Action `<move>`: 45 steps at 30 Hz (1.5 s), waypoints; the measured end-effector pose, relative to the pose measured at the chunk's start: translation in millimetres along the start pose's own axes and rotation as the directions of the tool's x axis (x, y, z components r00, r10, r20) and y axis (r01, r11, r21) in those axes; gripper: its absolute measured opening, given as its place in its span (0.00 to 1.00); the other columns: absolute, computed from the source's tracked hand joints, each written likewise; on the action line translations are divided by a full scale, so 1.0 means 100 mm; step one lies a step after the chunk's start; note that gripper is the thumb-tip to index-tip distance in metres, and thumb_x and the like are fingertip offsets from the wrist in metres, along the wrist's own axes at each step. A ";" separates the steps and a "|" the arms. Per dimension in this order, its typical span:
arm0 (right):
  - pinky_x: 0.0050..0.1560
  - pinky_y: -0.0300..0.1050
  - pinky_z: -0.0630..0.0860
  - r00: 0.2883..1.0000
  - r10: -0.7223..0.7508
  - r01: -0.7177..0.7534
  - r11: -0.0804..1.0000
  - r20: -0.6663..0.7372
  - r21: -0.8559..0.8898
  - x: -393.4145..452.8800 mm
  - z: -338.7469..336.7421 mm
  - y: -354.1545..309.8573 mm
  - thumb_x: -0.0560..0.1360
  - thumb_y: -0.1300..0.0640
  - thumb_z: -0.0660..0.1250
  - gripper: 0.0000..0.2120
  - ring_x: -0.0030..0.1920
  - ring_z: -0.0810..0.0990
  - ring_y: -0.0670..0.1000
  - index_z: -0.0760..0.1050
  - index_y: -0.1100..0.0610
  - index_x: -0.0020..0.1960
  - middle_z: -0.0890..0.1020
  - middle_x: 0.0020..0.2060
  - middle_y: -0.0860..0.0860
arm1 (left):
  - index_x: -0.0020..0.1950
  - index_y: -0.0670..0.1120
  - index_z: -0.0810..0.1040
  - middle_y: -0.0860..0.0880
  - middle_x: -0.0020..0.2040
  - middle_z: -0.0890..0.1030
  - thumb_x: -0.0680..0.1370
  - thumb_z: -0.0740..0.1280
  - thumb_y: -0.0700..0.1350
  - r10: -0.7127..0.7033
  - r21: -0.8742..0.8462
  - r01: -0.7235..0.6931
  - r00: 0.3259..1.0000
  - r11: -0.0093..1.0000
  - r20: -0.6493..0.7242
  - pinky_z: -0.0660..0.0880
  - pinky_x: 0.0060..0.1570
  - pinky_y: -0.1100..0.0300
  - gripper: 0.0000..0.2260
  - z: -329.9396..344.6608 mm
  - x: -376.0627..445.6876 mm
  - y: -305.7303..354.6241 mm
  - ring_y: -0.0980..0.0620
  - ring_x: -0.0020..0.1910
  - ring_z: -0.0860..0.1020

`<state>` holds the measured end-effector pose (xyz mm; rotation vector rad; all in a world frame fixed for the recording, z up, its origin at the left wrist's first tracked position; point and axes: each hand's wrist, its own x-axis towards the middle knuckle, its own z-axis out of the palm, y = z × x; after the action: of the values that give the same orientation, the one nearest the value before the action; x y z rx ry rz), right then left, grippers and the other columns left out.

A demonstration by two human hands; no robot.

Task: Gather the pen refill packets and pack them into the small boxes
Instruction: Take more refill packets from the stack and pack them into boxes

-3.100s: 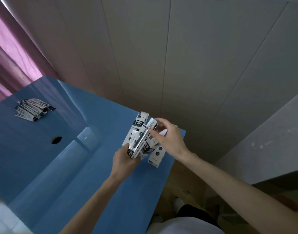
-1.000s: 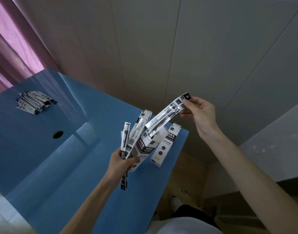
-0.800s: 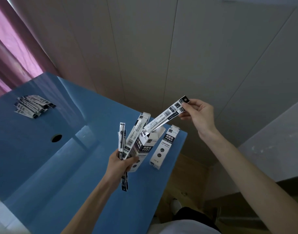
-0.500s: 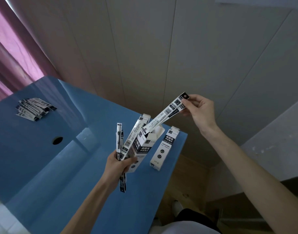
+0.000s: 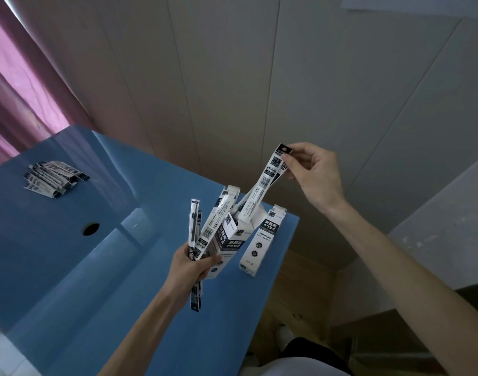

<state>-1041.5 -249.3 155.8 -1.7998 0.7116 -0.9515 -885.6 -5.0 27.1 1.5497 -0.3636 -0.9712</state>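
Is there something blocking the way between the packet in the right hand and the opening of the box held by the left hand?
Nothing visible blocks it. The packet pinched by the right hand already has its lower end at the open top of the box in the left hand.

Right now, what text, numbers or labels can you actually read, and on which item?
"刷题笔 中性替芯": black label on the standing box on the blue table.
"0.5": round mark lower on that box.
"刷题笔": likely on the box the left hand holds; partly blurred.
Refill packet in the right hand: barcode and print too small.
Packet pile: unreadable.
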 end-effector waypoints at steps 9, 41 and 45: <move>0.47 0.37 0.80 0.988 -0.142 0.140 0.989 -0.059 -0.041 -0.04 0.10 -0.07 0.79 0.62 0.72 0.08 0.46 0.85 0.45 0.83 0.55 0.57 0.87 0.47 0.47 | 0.50 0.38 0.76 0.44 0.33 0.72 0.72 0.75 0.29 -0.017 0.034 0.015 0.998 0.999 0.063 0.64 0.26 0.62 0.12 -0.03 -0.03 0.02 0.54 0.26 0.65; 0.49 0.42 0.83 0.971 -0.177 0.203 0.965 0.161 -0.165 -0.60 0.34 0.17 0.80 0.60 0.70 0.21 0.51 0.84 0.42 0.74 0.52 0.72 0.84 0.59 0.46 | 0.48 0.38 0.76 0.39 0.38 0.75 0.72 0.75 0.29 0.005 0.010 -0.005 1.000 1.000 -0.025 0.64 0.25 0.62 0.11 0.06 0.01 0.06 0.53 0.26 0.64; 0.55 0.44 0.81 0.973 -0.120 0.186 0.912 0.197 -0.365 -0.63 0.36 0.29 0.80 0.54 0.70 0.23 0.55 0.80 0.41 0.73 0.50 0.74 0.82 0.60 0.44 | 0.50 0.38 0.77 0.39 0.37 0.75 0.72 0.75 0.29 0.007 0.039 -0.005 0.999 0.999 -0.048 0.64 0.25 0.62 0.11 0.06 0.02 0.05 0.53 0.25 0.65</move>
<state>-1045.9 -193.0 101.6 -2.2806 0.6879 -0.7827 -886.8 -11.7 31.6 1.6039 -0.3543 -0.9253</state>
